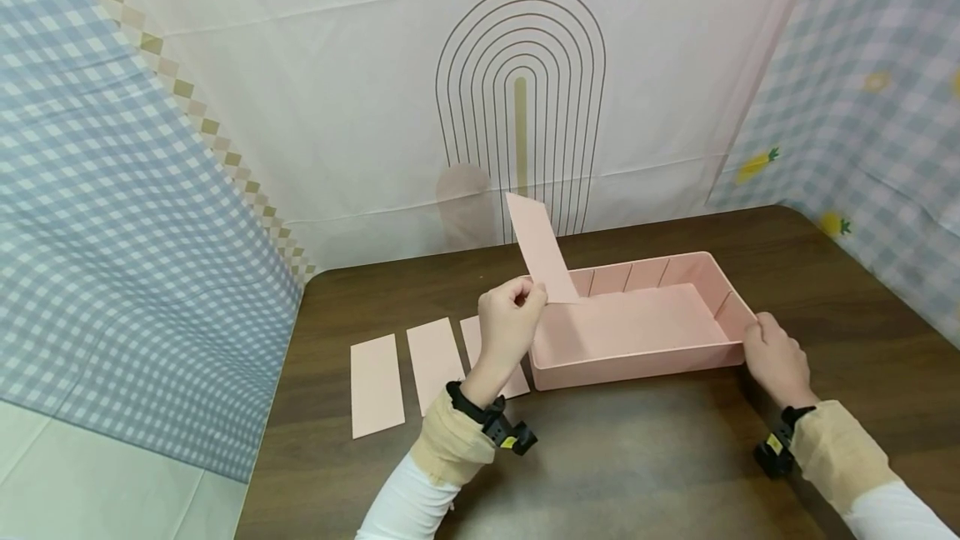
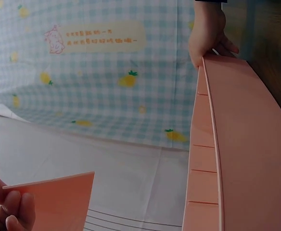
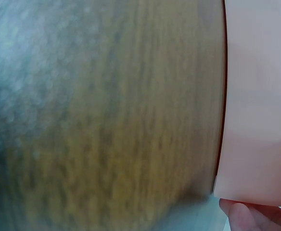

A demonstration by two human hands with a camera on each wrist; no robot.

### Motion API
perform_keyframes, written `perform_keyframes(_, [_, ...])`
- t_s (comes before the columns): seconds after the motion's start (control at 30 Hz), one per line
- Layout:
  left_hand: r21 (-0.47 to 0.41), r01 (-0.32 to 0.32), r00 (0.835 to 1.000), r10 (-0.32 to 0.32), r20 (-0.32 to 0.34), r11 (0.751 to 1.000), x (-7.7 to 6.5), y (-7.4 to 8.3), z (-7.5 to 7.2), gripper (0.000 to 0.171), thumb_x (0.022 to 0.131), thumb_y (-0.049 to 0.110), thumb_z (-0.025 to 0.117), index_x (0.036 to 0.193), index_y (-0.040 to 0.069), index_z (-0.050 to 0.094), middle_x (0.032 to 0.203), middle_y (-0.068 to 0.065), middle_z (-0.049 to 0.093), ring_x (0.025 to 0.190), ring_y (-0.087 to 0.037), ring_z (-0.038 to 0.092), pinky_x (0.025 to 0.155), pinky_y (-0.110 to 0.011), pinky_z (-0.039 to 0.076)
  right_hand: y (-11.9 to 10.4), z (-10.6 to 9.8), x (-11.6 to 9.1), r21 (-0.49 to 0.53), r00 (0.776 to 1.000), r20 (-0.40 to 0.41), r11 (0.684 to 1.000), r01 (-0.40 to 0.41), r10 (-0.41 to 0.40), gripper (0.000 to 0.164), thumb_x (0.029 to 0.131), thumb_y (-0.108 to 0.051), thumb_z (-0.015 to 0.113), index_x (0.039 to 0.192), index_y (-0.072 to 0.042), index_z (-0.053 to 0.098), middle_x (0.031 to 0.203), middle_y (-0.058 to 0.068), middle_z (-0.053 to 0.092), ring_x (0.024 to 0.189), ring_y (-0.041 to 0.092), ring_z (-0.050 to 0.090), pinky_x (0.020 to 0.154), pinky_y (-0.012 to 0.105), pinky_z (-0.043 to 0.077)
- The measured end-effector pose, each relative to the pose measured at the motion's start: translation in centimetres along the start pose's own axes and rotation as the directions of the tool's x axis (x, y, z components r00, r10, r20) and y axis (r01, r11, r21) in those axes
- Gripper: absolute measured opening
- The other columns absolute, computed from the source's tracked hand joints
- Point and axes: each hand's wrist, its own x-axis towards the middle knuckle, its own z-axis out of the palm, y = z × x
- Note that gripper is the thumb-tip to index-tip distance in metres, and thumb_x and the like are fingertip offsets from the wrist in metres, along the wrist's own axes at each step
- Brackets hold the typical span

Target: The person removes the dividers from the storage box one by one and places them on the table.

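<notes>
My left hand (image 1: 510, 323) pinches a flat pink divider panel (image 1: 542, 248) by its lower corner, tilted up over the left end of a shallow pink box (image 1: 637, 367). In the left wrist view the panel (image 2: 61, 202) shows its thin edge between thumb and fingers. Thin upright slots line the box's inner walls. My right hand (image 1: 776, 357) grips the box's right end near the front corner. In the right wrist view, its fingertips (image 3: 246, 217) lie against the end of the box (image 3: 261, 106); the rest of that hand is out of frame.
Left of the box lie more pink panels, one at the far left (image 1: 377, 386), one in the middle (image 1: 435, 357) and one partly behind the left arm (image 1: 471, 336). All rest on the brown wooden table (image 1: 637, 457). A white printed cloth (image 1: 360, 107) hangs behind.
</notes>
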Motion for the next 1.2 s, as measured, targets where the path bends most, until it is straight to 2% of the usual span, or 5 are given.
perform_keyframes(0.7, [-0.009, 0.081, 0.996, -0.082, -0.023, 0.997, -1.3, -2.4, -3.1, 0.023, 0.082, 0.011, 0.056, 0.06, 0.007, 0.058, 0.049, 0.004, 0.041, 0.045, -0.009, 0.038, 0.046, -0.025, 0.03, 0.0, 0.1, 0.0, 0.007, 1.0, 0.003, 1.0, 0.0, 0.0, 0.043, 0.094, -0.025, 0.016, 0.114, 0.005, 0.039, 0.109, 0.037, 0.046, 0.086, 0.053, 0.046, 0.064, 0.059, 0.036])
perform_keyframes(0.9, [-0.002, 0.137, 0.99, -0.137, -0.022, 0.991, -1.9, -1.6, -4.0, 0.023, 0.082, 0.004, 0.055, 0.059, 0.003, 0.055, 0.049, 0.003, 0.039, 0.045, -0.006, 0.034, 0.046, -0.024, 0.028, 0.0, 0.1, -0.1, 0.004, 1.0, 0.003, 1.0, 0.0, 0.0, 0.042, 0.094, -0.024, 0.017, 0.113, 0.006, 0.039, 0.109, 0.037, 0.045, 0.087, 0.054, 0.046, 0.065, 0.06, 0.036])
perform_keyframes(0.97, [0.002, 0.143, 0.989, -0.143, -0.026, 0.99, -2.1, -2.5, -4.0, 0.023, 0.082, 0.005, 0.055, 0.059, 0.004, 0.055, 0.049, 0.003, 0.039, 0.045, -0.005, 0.033, 0.045, -0.024, 0.027, 0.0, 0.1, -0.1, 0.003, 1.0, 0.007, 1.0, -0.002, 0.002, 0.042, 0.094, -0.024, 0.017, 0.113, 0.006, 0.039, 0.109, 0.037, 0.045, 0.087, 0.054, 0.045, 0.065, 0.06, 0.036])
perform_keyframes(1.03, [0.003, 0.141, 0.99, -0.14, -0.031, 0.99, -2.3, -3.5, -3.9, 0.024, 0.082, 0.008, 0.056, 0.059, 0.007, 0.056, 0.049, 0.004, 0.039, 0.044, -0.005, 0.034, 0.045, -0.024, 0.027, 0.0, 0.1, -0.1, 0.003, 1.0, 0.009, 1.0, -0.003, 0.003, 0.042, 0.094, -0.024, 0.017, 0.113, 0.006, 0.038, 0.109, 0.037, 0.045, 0.087, 0.054, 0.046, 0.065, 0.06, 0.036])
perform_keyframes(1.2, [0.002, 0.1, 0.994, -0.1, -0.038, 0.995, -2.6, -4.1, -4.2, 0.025, 0.083, 0.011, 0.057, 0.058, 0.01, 0.055, 0.049, 0.004, 0.04, 0.043, -0.008, 0.035, 0.044, -0.024, 0.028, 0.0, 0.1, -0.1, 0.002, 1.0, 0.003, 1.0, -0.005, 0.005, 0.041, 0.094, -0.024, 0.017, 0.113, 0.005, 0.039, 0.109, 0.037, 0.045, 0.086, 0.054, 0.046, 0.064, 0.059, 0.036])
